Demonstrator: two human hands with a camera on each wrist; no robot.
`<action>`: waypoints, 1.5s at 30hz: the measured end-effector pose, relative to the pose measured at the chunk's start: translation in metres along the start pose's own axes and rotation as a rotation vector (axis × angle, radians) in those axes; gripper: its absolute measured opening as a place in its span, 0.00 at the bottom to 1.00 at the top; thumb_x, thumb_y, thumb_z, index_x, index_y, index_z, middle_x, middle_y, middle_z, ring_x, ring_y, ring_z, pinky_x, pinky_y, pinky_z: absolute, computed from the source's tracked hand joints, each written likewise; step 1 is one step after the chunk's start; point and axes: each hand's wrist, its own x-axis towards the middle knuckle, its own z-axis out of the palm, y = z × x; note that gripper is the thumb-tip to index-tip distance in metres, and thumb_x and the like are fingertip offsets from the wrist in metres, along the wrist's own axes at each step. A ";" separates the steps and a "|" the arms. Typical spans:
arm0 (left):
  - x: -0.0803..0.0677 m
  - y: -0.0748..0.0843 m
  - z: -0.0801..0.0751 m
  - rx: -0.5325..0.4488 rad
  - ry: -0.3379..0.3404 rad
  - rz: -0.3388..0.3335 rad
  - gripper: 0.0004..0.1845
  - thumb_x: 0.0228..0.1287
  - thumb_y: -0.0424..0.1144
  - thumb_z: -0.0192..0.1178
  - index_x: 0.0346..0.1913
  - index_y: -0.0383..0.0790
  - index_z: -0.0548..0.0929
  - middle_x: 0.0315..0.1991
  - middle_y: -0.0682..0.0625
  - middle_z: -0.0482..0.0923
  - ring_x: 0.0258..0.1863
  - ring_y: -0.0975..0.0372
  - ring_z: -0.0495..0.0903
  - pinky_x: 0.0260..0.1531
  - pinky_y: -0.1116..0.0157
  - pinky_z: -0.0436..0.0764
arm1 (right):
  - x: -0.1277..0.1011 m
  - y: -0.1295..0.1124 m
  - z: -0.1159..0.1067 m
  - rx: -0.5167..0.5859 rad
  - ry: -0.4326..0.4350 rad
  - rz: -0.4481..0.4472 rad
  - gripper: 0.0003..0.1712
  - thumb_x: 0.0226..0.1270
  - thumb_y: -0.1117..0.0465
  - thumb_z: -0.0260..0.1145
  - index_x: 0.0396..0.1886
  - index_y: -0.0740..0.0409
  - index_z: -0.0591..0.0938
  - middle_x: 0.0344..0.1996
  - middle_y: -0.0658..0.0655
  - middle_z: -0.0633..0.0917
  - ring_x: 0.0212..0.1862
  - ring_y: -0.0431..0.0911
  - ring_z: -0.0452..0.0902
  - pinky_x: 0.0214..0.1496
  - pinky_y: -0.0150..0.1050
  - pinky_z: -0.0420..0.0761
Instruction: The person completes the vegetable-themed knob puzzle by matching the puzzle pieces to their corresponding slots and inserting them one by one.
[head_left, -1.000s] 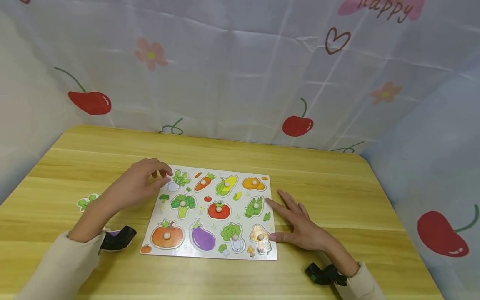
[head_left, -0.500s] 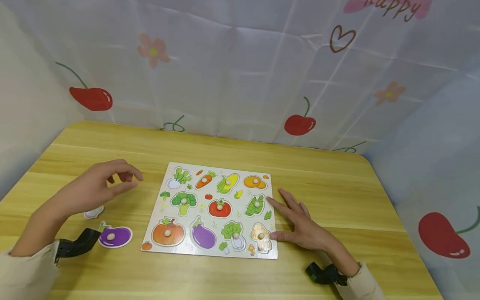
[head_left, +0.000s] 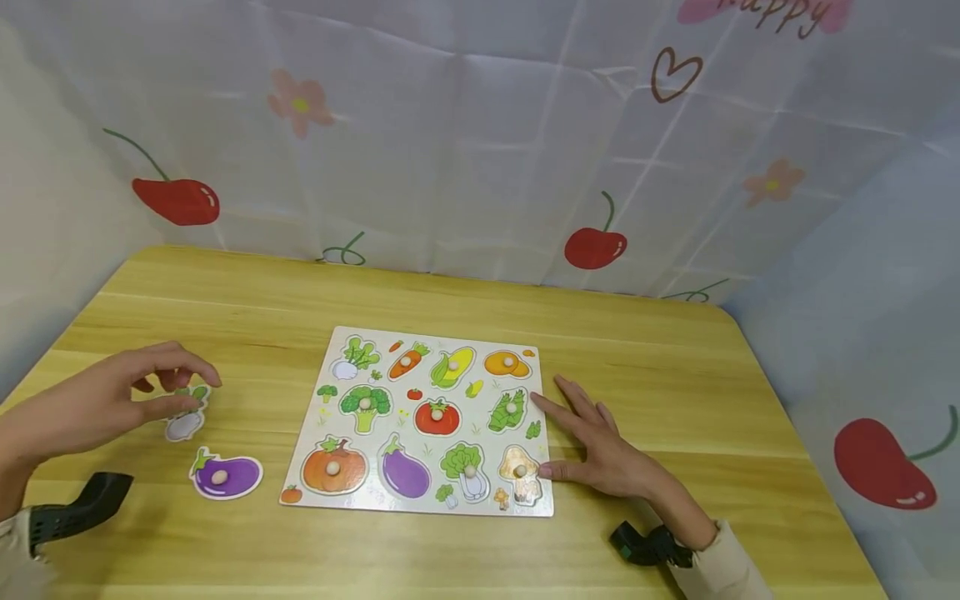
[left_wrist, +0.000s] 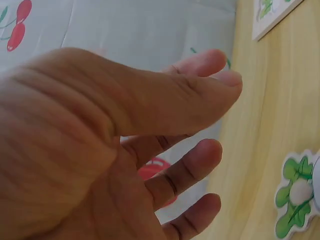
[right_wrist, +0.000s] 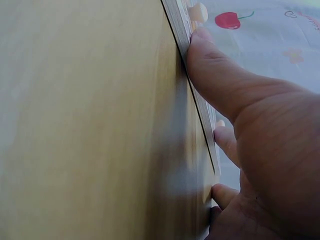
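Note:
My left hand hovers palm-down with relaxed fingers over a knobbed turnip puzzle piece, partly covering its leaves in the head view. In the left wrist view the fingers hold nothing, and the turnip piece lies on the table apart from them. Just nearer the front lies an eggplant piece with a round knob. My right hand rests spread at the right edge of a vegetable puzzle board, its thumb and index fingertip at the rim. The right wrist view shows the thumb against the board's edge.
Several knobbed pieces, such as a tomato and a pumpkin, sit in the board. Its printed turnip and eggplant spots carry no knobs. A printed curtain stands behind the wooden table.
My left hand has moved left from the board's upper left corner to over the turnip piece, uncovering the eggplant piece. My right hand has stayed at the board's edge.

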 end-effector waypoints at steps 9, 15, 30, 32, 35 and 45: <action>-0.008 -0.025 0.001 -0.051 -0.013 -0.058 0.18 0.63 0.26 0.65 0.49 0.52 0.83 0.36 0.60 0.74 0.34 0.70 0.68 0.27 0.69 0.70 | 0.000 0.000 -0.001 -0.002 -0.001 0.001 0.53 0.57 0.44 0.76 0.79 0.44 0.61 0.81 0.65 0.44 0.80 0.65 0.33 0.71 0.73 0.33; -0.009 -0.042 0.008 -0.110 -0.051 -0.094 0.18 0.63 0.24 0.64 0.50 0.49 0.83 0.39 0.59 0.76 0.31 0.69 0.71 0.25 0.70 0.71 | 0.000 -0.001 -0.002 -0.003 -0.002 0.006 0.53 0.57 0.44 0.76 0.79 0.44 0.61 0.81 0.65 0.44 0.80 0.65 0.33 0.71 0.72 0.33; -0.010 -0.063 0.015 -0.136 -0.130 -0.066 0.13 0.63 0.23 0.63 0.44 0.44 0.84 0.37 0.67 0.77 0.32 0.72 0.71 0.28 0.71 0.71 | 0.000 -0.002 -0.001 -0.002 -0.001 0.006 0.52 0.58 0.45 0.76 0.79 0.44 0.61 0.81 0.64 0.44 0.80 0.65 0.33 0.71 0.73 0.33; -0.011 -0.063 0.015 -0.152 -0.131 -0.048 0.13 0.63 0.24 0.64 0.44 0.44 0.84 0.37 0.67 0.78 0.31 0.71 0.71 0.28 0.71 0.69 | 0.000 -0.002 -0.001 -0.004 0.000 0.007 0.52 0.58 0.45 0.76 0.79 0.44 0.61 0.81 0.64 0.44 0.80 0.65 0.33 0.71 0.73 0.33; -0.012 -0.064 0.014 -0.182 -0.138 -0.020 0.12 0.62 0.24 0.64 0.43 0.44 0.83 0.37 0.66 0.79 0.31 0.71 0.71 0.27 0.70 0.69 | 0.000 -0.001 -0.001 -0.008 0.000 0.008 0.52 0.57 0.44 0.76 0.79 0.43 0.61 0.81 0.64 0.44 0.80 0.65 0.33 0.71 0.73 0.33; -0.010 -0.061 0.014 -0.191 -0.194 -0.065 0.09 0.64 0.27 0.64 0.44 0.42 0.83 0.32 0.62 0.77 0.29 0.69 0.70 0.24 0.68 0.65 | 0.000 0.001 -0.001 -0.010 -0.002 0.003 0.53 0.58 0.44 0.76 0.79 0.42 0.60 0.81 0.64 0.44 0.80 0.65 0.33 0.71 0.73 0.33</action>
